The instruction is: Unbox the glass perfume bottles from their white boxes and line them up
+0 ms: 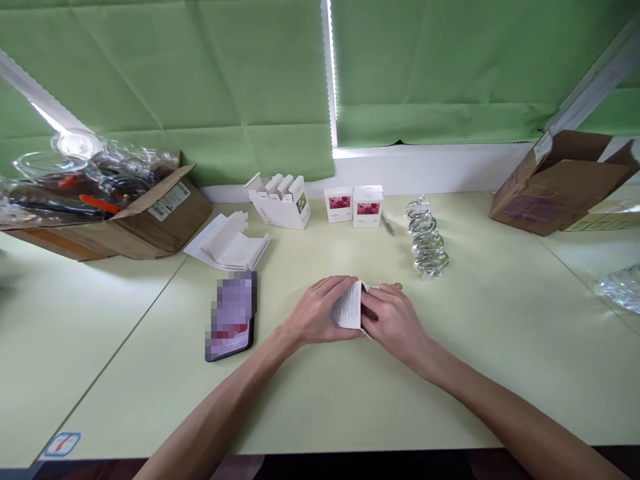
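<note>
My left hand (pixel 323 312) is wrapped around a small white carton (pixel 349 307) with fine printed text on the side facing up. My right hand (pixel 395 320) is closed at the carton's open right end, its fingertips at the flaps and partly inside the opening. Whether those fingers also hold something within is hidden. Just beyond the right hand, a small greenish round thing (pixel 399 285) shows in part. Two upright white cartons with pink flower pictures, a left one (pixel 339 205) and a right one (pixel 368 208), stand farther back.
White cartons with open tops (pixel 278 203) stand left of them, near flattened white cartons (pixel 230 243). A phone (pixel 231 317) lies left of my hands. A grey pen-like object (pixel 388 225) and clear glassy pieces (pixel 427 237) lie right. Cardboard boxes, left (pixel 165 230) and right (pixel 535 193), flank these.
</note>
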A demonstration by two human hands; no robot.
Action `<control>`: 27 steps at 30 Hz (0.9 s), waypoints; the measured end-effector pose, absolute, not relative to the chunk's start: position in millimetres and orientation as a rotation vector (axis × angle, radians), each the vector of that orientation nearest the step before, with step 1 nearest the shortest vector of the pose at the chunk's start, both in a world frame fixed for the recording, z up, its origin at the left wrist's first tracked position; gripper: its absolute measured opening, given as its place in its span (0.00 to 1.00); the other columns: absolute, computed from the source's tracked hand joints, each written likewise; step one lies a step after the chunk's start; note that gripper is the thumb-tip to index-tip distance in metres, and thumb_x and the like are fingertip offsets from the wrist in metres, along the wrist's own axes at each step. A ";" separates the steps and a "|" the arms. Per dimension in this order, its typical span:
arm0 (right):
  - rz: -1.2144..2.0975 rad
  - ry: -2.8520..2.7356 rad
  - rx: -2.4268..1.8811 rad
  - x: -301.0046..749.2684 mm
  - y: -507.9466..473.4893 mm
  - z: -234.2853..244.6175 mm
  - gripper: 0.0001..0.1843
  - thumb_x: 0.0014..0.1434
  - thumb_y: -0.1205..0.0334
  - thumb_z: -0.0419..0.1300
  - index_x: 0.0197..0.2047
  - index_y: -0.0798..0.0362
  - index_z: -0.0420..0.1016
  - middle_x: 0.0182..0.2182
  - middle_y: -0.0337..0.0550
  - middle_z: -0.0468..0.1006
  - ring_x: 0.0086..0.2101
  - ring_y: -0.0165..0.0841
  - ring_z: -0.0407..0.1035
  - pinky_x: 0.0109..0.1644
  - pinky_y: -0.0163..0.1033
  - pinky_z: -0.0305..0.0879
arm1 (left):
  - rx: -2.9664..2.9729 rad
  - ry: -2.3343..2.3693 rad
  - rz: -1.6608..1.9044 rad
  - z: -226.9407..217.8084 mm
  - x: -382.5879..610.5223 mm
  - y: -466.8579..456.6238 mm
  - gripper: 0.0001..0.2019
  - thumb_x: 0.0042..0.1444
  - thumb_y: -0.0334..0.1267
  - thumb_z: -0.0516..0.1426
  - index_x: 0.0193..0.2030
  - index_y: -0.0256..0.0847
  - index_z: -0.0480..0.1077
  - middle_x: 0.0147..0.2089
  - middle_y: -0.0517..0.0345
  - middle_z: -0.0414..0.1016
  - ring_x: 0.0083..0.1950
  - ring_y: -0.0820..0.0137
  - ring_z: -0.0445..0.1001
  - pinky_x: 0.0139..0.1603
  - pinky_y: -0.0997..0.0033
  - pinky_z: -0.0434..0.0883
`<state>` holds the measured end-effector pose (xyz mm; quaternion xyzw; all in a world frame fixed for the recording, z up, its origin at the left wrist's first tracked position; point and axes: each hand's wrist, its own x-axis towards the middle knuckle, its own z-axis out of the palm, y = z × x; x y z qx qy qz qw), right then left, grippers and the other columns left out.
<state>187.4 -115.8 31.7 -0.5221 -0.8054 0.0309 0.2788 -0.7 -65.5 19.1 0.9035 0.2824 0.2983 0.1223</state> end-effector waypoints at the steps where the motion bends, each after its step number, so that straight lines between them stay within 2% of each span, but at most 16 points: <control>1: 0.166 -2.125 -1.430 185.6 -114.8 30.0 0.11 0.55 0.74 0.58 0.26 0.51 0.73 0.22 0.35 0.72 0.26 0.30 0.60 0.36 0.38 0.52 | 2.646 0.814 0.871 18.7 -0.6 -65.4 0.39 0.46 0.50 0.67 0.64 0.43 0.62 0.58 0.44 0.76 0.55 0.53 0.77 0.57 0.53 0.75; 5: 0.390 -2.011 -1.499 182.0 -109.9 25.6 0.16 0.50 0.75 0.58 0.16 0.53 0.62 0.16 0.32 0.65 0.24 0.28 0.54 0.37 0.38 0.49 | 2.685 0.803 0.897 17.3 0.6 -65.4 0.38 0.47 0.53 0.67 0.63 0.42 0.63 0.56 0.43 0.77 0.54 0.53 0.78 0.56 0.53 0.75; 9: 0.501 -1.993 -1.463 182.6 -106.4 23.4 0.15 0.48 0.76 0.57 0.17 0.53 0.61 0.17 0.32 0.65 0.25 0.28 0.56 0.36 0.36 0.49 | 2.709 0.802 0.904 17.1 0.4 -64.2 0.38 0.48 0.54 0.67 0.63 0.42 0.62 0.56 0.43 0.77 0.54 0.53 0.78 0.55 0.54 0.76; 17: 0.457 -2.017 -1.431 181.2 -102.6 17.7 0.15 0.49 0.76 0.56 0.17 0.52 0.59 0.17 0.32 0.64 0.25 0.29 0.56 0.36 0.36 0.50 | 2.709 0.835 0.859 15.0 -1.2 -61.8 0.37 0.48 0.54 0.67 0.63 0.43 0.64 0.56 0.44 0.77 0.54 0.53 0.78 0.56 0.53 0.75; 22: 0.378 -2.062 -1.401 182.9 -103.0 19.5 0.13 0.49 0.75 0.58 0.19 0.52 0.61 0.18 0.33 0.66 0.26 0.29 0.57 0.36 0.36 0.51 | 2.692 0.832 0.841 17.1 -1.5 -60.7 0.37 0.48 0.54 0.67 0.63 0.43 0.63 0.56 0.44 0.77 0.55 0.53 0.78 0.56 0.53 0.76; 27: 0.265 -2.080 -1.310 191.1 -107.3 27.6 0.12 0.59 0.67 0.57 0.24 0.51 0.70 0.20 0.37 0.71 0.25 0.30 0.60 0.35 0.36 0.55 | 2.641 0.829 0.833 20.9 -3.1 -59.2 0.39 0.46 0.55 0.68 0.62 0.42 0.64 0.57 0.44 0.76 0.56 0.54 0.77 0.56 0.55 0.75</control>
